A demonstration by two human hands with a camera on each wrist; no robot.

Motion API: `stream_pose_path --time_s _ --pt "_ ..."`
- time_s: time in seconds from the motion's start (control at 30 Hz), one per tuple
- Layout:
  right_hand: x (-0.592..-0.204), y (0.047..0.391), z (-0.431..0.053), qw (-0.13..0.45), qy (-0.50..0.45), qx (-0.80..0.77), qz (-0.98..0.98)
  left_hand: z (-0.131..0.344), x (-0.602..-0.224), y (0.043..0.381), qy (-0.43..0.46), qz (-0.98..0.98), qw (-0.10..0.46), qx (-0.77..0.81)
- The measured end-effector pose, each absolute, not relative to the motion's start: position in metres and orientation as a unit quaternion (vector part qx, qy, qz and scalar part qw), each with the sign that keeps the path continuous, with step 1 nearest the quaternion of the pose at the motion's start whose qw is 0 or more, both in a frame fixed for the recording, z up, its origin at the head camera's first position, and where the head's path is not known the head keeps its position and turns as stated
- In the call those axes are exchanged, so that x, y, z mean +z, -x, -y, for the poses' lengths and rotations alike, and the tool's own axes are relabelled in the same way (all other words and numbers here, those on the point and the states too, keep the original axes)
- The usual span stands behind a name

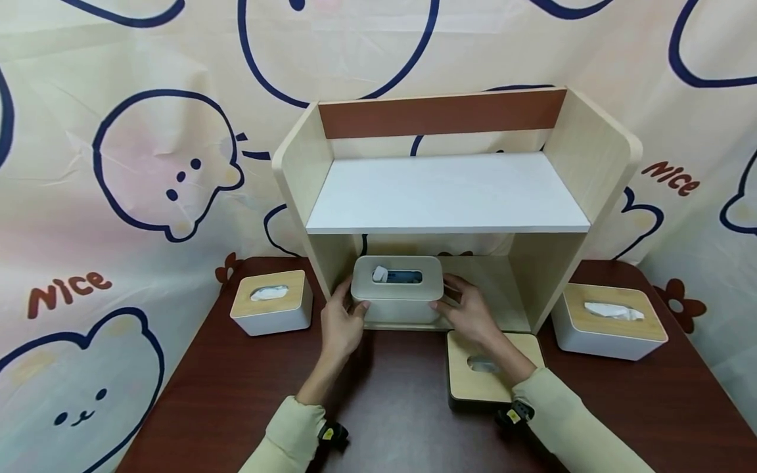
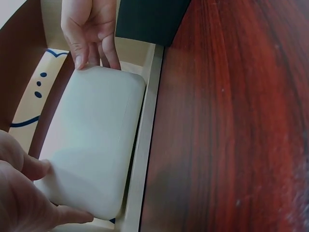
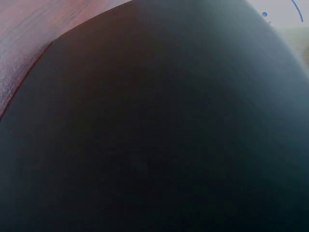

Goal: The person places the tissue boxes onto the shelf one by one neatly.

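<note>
A pale grey-white tissue box [image 1: 397, 310] with an oval slot sits at the front of the shelf unit's lower compartment. My left hand [image 1: 343, 327] grips its left end, thumb on the front face. On the opposite end, my right hand [image 1: 471, 314] holds it with the thumb at the front corner. The left wrist view shows the smooth box wall [image 2: 96, 135] between both hands, close to the shelf's front edge [image 2: 145, 145]. Below my right forearm lies a dark tissue box with a light wooden lid [image 1: 467, 378]; its dark side [image 3: 154, 121] fills most of the right wrist view.
The two-tier shelf unit [image 1: 449, 190] has a white upper board and pale side panels. White tissue boxes with wooden lids flank it, one on the left [image 1: 278, 320] and one on the right [image 1: 597, 335]. All stand on a dark red-brown table [image 1: 236, 394] before a patterned cloth.
</note>
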State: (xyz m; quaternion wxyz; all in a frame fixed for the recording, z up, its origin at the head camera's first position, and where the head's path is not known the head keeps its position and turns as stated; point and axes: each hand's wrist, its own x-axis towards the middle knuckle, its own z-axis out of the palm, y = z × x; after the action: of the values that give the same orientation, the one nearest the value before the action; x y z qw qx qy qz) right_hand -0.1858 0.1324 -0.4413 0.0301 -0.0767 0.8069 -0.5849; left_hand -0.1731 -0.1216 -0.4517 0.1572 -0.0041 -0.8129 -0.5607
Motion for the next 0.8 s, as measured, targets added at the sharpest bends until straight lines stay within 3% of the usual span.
stream_pose_path --time_s 0.8 --pt "-0.4424 0.1835 -0.1286 0.043 0.062 -0.59 -0.804 0.1222 -0.4555 0.1684 -0.001 0.817 0.135 -0.56"
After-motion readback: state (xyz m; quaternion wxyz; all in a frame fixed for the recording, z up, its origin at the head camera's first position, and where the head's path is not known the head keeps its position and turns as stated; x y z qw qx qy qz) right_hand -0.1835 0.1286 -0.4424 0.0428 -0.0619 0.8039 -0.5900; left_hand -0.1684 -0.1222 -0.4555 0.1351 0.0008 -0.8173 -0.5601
